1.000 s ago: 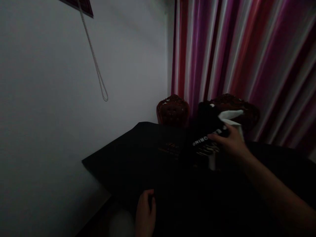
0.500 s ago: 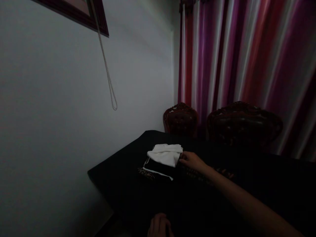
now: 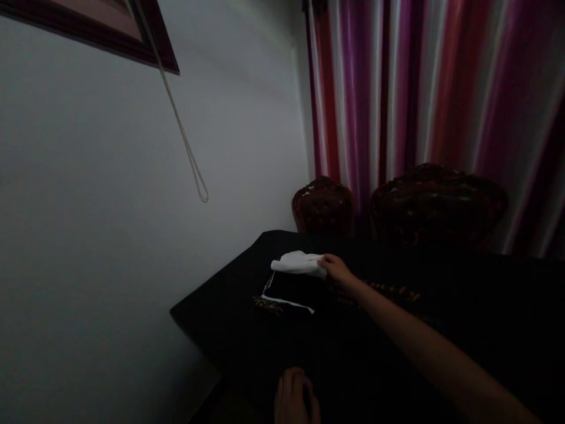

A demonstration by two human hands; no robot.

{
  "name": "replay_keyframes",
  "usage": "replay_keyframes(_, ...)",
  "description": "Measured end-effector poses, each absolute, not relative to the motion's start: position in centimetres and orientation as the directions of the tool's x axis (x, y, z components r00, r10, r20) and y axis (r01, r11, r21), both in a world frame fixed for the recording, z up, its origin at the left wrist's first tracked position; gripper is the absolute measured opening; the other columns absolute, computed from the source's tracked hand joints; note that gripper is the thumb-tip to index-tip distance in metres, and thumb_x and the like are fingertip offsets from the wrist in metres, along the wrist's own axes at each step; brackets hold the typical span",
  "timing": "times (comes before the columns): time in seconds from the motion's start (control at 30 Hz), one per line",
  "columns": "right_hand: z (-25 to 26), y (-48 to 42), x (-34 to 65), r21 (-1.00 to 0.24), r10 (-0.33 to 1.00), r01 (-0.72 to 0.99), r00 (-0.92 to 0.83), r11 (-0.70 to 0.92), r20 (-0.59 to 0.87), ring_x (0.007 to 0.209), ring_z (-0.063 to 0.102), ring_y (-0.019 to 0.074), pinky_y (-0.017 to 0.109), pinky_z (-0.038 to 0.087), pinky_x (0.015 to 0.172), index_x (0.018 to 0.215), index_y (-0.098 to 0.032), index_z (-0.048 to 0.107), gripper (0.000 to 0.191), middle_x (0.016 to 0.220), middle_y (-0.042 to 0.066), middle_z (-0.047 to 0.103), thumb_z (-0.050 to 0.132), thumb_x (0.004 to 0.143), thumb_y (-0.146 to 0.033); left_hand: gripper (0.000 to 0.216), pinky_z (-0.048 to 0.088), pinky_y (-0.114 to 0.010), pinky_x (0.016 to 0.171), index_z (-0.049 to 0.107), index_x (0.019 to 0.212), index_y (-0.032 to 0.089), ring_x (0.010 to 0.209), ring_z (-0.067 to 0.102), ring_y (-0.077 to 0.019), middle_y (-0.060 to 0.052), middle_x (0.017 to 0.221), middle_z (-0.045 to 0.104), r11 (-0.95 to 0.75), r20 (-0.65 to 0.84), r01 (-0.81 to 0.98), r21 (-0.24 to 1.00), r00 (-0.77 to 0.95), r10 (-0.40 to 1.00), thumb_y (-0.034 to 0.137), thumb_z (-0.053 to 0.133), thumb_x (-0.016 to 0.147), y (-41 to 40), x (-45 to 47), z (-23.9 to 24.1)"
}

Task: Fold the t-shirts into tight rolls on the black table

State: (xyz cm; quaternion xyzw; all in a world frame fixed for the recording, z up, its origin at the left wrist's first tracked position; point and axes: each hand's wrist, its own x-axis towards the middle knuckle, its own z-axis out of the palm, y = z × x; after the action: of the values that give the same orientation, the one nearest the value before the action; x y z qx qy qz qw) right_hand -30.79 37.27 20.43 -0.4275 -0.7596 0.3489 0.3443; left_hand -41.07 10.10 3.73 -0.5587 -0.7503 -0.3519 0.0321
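Note:
A folded pile of clothes lies at the far left of a table under a black cloth [image 3: 229, 318]: a white garment [image 3: 296, 262] on top of a black one with white trim [image 3: 291, 291]. My right hand [image 3: 336, 270] reaches across the table and its closed fingers rest on the white garment's right edge. My left hand [image 3: 295, 400] sits at the table's near edge, low in the frame, fingers curled on the dark cloth. The room is dim, so what lies under the left hand is not plain.
Two carved dark red chairs [image 3: 324, 206] [image 3: 436, 203] stand behind the table, in front of a striped pink and purple curtain [image 3: 424, 94]. A white wall is on the left, with a framed picture [image 3: 97, 26] and a beaded cord [image 3: 188, 147] hanging from it.
My right hand brought the black and white clothes down from in front of the chairs and laid them at the table's left. The white garment now lies flatter. The left hand stayed at the near edge.

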Motion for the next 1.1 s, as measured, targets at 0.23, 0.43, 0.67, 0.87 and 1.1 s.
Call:
replay_keyframes(0.23, 19.7, 30.7, -9.8, -0.966, 0.829, 0.075, -0.533, 0.247, 0.171, 0.070, 0.053, 0.0164, 0.024, 0.041, 0.060, 0.074, -0.020, 0.052, 0.035, 0.079, 0.001, 0.056, 0.065, 0.072, -0.052, 0.021, 0.046, -0.043, 0.088, 0.063, 0.086, 0.022, 0.098, 0.059, -0.0245, -0.008, 0.103, 0.063, 0.052, 0.443, 0.809, 0.586, -0.374, 0.815, 0.022, 0.041, 0.087, 9.5, -41.0, 4.3)
replay_keyframes(0.43, 12.5, 22.0, 10.8, -0.886, 0.998, 0.461, -0.052, 0.053, 0.033, 0.084, 0.061, 0.0289, 0.040, 0.048, 0.078, 0.066, -0.026, 0.065, 0.032, 0.087, 0.014, 0.066, 0.071, 0.068, -0.057, 0.029, 0.045, -0.051, 0.096, 0.064, 0.101, 0.020, 0.106, 0.058, -0.0289, -0.010, 0.109, 0.064, 0.028, 0.341, 0.727, 0.686, -0.356, 0.870, 0.037, 0.046, 0.086, 10.7, -40.5, 6.4)
replay_keyframes(0.67, 11.8, 13.4, 12.2, -0.828, 0.995, 0.554, 0.087, -0.091, -0.051, 0.072, 0.062, 0.0293, 0.041, 0.051, 0.066, 0.073, -0.028, 0.069, 0.035, 0.079, 0.011, 0.066, 0.064, 0.069, -0.062, 0.030, 0.042, -0.044, 0.100, 0.063, 0.106, 0.020, 0.110, 0.056, -0.0251, -0.010, 0.110, 0.064, -0.139, 0.268, 0.774, 0.618, -0.041, 0.962, 0.029, 0.038, 0.093, 15.4, -30.7, 10.9)
replay_keyframes(0.87, 13.6, 11.7, 1.2, -0.835, 0.999, 0.549, -0.013, 0.032, 0.030, 0.083, 0.063, 0.0222, 0.033, 0.053, 0.074, 0.089, -0.020, 0.067, 0.029, 0.089, 0.007, 0.066, 0.063, 0.086, -0.049, 0.020, 0.041, -0.042, 0.099, 0.064, 0.102, 0.021, 0.109, 0.054, -0.0255, -0.008, 0.106, 0.064, -0.207, 0.285, 0.790, 0.577, 0.043, 0.958, 0.025, 0.056, 0.084, 19.0, -25.1, 12.2)
replay_keyframes(1.1, 13.7, 10.9, -5.2, -0.904, 0.995, 0.415, -0.021, 0.101, 0.101, 0.098, 0.060, 0.0194, 0.038, 0.054, 0.084, 0.118, -0.018, 0.058, 0.030, 0.118, 0.008, 0.058, 0.057, 0.096, -0.038, 0.004, 0.043, -0.038, 0.096, 0.058, 0.087, 0.021, 0.106, 0.054, -0.0210, -0.005, 0.105, 0.061, -0.350, 0.305, 0.680, 0.645, 0.191, 0.933, 0.018, 0.057, 0.084, 15.0, -21.9, 13.7)
